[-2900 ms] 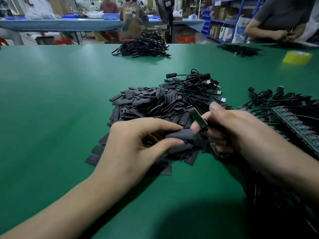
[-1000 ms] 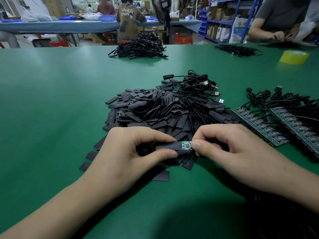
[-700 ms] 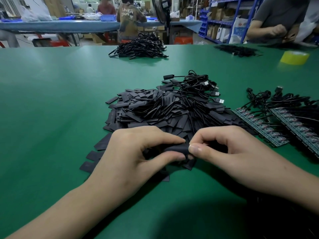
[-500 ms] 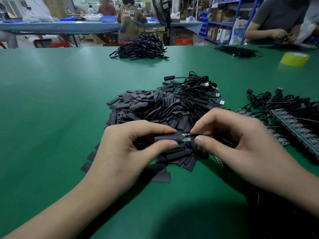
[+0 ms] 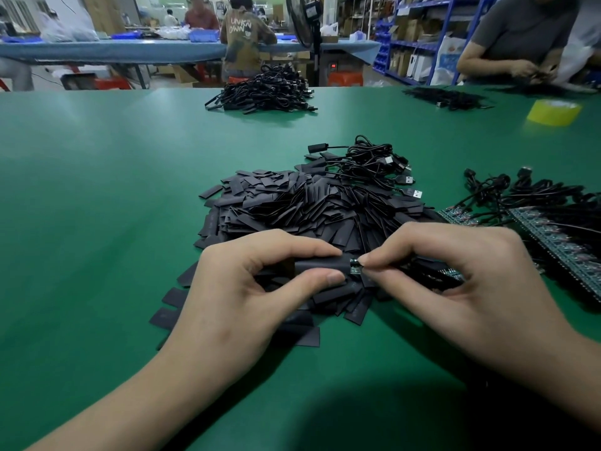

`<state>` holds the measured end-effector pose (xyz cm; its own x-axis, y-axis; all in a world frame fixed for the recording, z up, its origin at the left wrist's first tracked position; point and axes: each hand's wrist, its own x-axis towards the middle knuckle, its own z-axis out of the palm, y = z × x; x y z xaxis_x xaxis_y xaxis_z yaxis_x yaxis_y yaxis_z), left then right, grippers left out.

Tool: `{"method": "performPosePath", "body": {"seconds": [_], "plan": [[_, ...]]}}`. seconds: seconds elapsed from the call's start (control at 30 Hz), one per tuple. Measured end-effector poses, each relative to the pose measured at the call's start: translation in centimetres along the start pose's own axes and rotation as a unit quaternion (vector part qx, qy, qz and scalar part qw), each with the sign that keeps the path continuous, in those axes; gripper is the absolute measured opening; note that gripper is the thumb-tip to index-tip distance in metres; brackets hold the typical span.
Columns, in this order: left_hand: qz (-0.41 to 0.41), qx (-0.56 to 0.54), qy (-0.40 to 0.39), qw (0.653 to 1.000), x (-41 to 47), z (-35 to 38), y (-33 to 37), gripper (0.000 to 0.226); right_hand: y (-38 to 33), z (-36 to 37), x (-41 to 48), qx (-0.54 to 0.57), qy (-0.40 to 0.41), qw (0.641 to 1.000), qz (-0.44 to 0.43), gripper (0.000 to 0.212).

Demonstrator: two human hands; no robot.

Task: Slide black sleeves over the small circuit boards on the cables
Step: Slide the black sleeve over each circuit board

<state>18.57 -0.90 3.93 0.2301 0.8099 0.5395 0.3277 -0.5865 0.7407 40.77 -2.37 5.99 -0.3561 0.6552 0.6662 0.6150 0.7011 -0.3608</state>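
Observation:
My left hand (image 5: 240, 288) pinches a black sleeve (image 5: 320, 264) between thumb and forefinger, just above the green table. A small green circuit board (image 5: 355, 270) pokes out of the sleeve's right end. My right hand (image 5: 455, 281) pinches that exposed end of the board, and the cable behind it is hidden under my fingers. Right behind both hands lies a big pile of loose black sleeves (image 5: 302, 206).
Black cables with USB plugs (image 5: 374, 164) lie behind the sleeve pile. Rows of green circuit boards with cables (image 5: 559, 236) sit at the right. More cable heaps (image 5: 263, 91) and a yellow tape roll (image 5: 553, 112) lie farther back. A person (image 5: 520, 37) works at the far right.
The sleeve has slid over most of the board, which now shows only its right tip. Both hands have stayed close together in front of the pile.

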Motion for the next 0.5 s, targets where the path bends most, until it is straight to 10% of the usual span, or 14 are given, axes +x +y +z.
{"method": "performPosePath", "body": {"seconds": [0.5], "plan": [[-0.016,-0.017,-0.029,0.999,0.0,0.03,-0.11,0.016,0.69,-0.35,-0.13,-0.043,-0.027,0.997,-0.053,0.006]]}}
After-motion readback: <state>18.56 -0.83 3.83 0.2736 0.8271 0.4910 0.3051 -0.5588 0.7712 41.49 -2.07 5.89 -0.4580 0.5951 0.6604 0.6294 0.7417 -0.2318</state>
